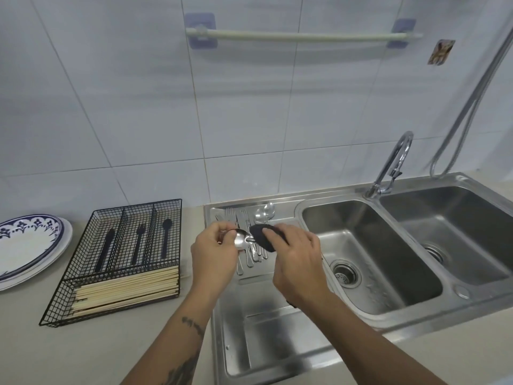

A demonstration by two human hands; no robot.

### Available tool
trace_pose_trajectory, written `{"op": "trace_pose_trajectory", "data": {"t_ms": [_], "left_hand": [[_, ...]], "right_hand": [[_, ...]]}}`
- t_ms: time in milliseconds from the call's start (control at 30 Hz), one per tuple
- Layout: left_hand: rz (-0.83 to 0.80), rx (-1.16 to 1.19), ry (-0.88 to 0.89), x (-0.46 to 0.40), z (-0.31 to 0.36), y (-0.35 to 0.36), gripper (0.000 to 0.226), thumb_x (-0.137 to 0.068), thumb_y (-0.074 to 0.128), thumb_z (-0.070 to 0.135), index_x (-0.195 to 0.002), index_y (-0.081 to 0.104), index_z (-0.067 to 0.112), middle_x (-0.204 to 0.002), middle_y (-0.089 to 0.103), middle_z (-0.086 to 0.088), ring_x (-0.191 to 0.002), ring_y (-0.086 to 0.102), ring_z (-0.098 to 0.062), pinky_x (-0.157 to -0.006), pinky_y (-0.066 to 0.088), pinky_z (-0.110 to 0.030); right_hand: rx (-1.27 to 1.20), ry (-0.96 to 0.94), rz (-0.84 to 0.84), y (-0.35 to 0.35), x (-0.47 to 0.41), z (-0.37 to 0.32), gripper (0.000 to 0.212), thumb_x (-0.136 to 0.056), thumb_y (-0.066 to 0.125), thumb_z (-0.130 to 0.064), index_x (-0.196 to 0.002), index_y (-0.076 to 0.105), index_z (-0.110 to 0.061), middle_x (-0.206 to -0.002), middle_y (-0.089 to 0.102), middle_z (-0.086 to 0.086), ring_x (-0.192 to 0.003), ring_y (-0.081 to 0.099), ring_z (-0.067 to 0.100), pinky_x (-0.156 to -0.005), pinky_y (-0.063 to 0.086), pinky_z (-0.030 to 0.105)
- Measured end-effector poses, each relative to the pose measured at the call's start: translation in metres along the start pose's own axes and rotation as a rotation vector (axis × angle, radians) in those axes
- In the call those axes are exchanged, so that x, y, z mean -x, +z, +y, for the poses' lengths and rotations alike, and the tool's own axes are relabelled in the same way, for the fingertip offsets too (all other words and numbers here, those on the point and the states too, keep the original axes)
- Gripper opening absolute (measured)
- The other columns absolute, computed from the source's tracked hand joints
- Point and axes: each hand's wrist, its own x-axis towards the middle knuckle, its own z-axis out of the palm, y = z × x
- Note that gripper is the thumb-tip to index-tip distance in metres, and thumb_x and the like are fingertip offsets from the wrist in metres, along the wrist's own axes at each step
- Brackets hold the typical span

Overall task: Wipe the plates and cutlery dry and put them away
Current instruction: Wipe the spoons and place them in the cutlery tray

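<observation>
- Over the sink's (277, 343) drainboard, the left hand (213, 254) has its grip pinched on a spoon (242, 239) by the bowl end, fingers curled round it.
- That spoon is shiny steel, its bowl catching the light; its long axis runs roughly left to right, bowl toward the left hand, handle going under the cloth.
- Right beside it, the right hand (298, 262) grips a dark cloth (263, 237), fingers folded over it, and the cloth touches the spoon where bowl meets handle.
- Just behind the hands on the drainboard lie the other pieces: forks (241, 218) and two spoons (263, 213), handles pointing toward the person, heads toward the wall.
- Left of the sink on the table (83, 351) sits a black wire tray (116, 262), with black cutlery in its far compartments and pale chopsticks (125, 287) lying crosswise in the near one.
- Further left of the sink, stacked plates (27, 245), the top one white with a blue pattern on its rim.
</observation>
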Motion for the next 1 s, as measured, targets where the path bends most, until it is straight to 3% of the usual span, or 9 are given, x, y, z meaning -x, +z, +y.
{"op": "trace_pose_trajectory", "data": {"t_ms": [100,233,400,567,800,900,1000], "left_hand": [[0.088,0.078,-0.113,-0.008,0.005,0.001,0.014,-0.094,0.061,0.009,-0.091,0.070,0.019,-0.087,0.072,-0.006,-0.058,0.071,-0.011,-0.060,0.061,-0.031],[0.067,0.118,-0.214,-0.019,0.000,-0.007,0.010,-0.094,0.062,0.007,-0.091,0.070,0.014,-0.088,0.073,-0.012,-0.057,0.072,-0.016,-0.055,0.056,-0.027],[0.017,0.107,-0.222,-0.020,-0.001,-0.007,0.008,-0.093,0.063,0.008,-0.092,0.070,0.013,-0.083,0.073,-0.011,-0.055,0.071,-0.015,-0.059,0.058,-0.030],[0.062,0.209,-0.268,-0.024,-0.005,-0.017,0.007,-0.092,0.070,0.018,-0.090,0.069,0.011,-0.083,0.074,-0.014,-0.061,0.072,-0.019,-0.060,0.056,-0.030],[0.091,0.322,-0.343,-0.024,-0.016,-0.021,0.012,-0.093,0.068,0.022,-0.089,0.069,0.010,-0.079,0.069,-0.008,-0.064,0.065,-0.016,-0.066,0.057,-0.030],[0.055,0.359,-0.352,-0.025,-0.021,-0.019,0.006,-0.092,0.066,0.011,-0.093,0.070,0.006,-0.078,0.069,-0.009,-0.066,0.066,-0.015,-0.068,0.057,-0.030],[0.124,0.411,-0.374,-0.030,-0.029,-0.022,0.007,-0.090,0.062,0.001,-0.092,0.069,0.000,-0.074,0.067,-0.010,-0.060,0.064,-0.014,-0.065,0.055,-0.028]], "right_hand": [[0.114,-0.081,-0.096,0.010,0.011,-0.001,0.071,-0.071,0.048,-0.009,-0.141,0.046,-0.017,-0.140,0.050,0.007,-0.130,0.046,0.029,-0.107,0.033,0.051],[0.157,-0.018,-0.163,0.010,0.015,0.008,0.071,-0.073,0.033,-0.012,-0.143,0.043,-0.018,-0.141,0.049,0.008,-0.128,0.047,0.031,-0.107,0.035,0.054],[0.108,-0.124,-0.197,0.010,0.007,-0.015,0.078,-0.066,0.060,-0.008,-0.142,0.044,-0.018,-0.139,0.050,0.008,-0.125,0.049,0.029,-0.109,0.033,0.057],[0.079,-0.089,-0.215,0.018,0.011,-0.008,0.072,-0.071,0.052,-0.007,-0.142,0.044,-0.015,-0.131,0.055,0.009,-0.112,0.055,0.028,-0.102,0.042,0.047],[0.035,-0.075,-0.211,0.022,0.003,-0.029,0.078,-0.065,0.074,-0.010,-0.137,0.047,-0.018,-0.114,0.058,0.007,-0.091,0.055,0.023,-0.074,0.051,0.034],[0.018,-0.071,-0.220,0.025,0.000,-0.034,0.079,-0.064,0.073,-0.009,-0.138,0.047,-0.018,-0.113,0.057,0.006,-0.090,0.054,0.023,-0.073,0.050,0.034],[0.027,-0.114,-0.260,0.031,-0.003,-0.034,0.081,-0.064,0.072,-0.008,-0.140,0.046,-0.018,-0.119,0.056,0.005,-0.096,0.053,0.023,-0.078,0.050,0.035]]}}
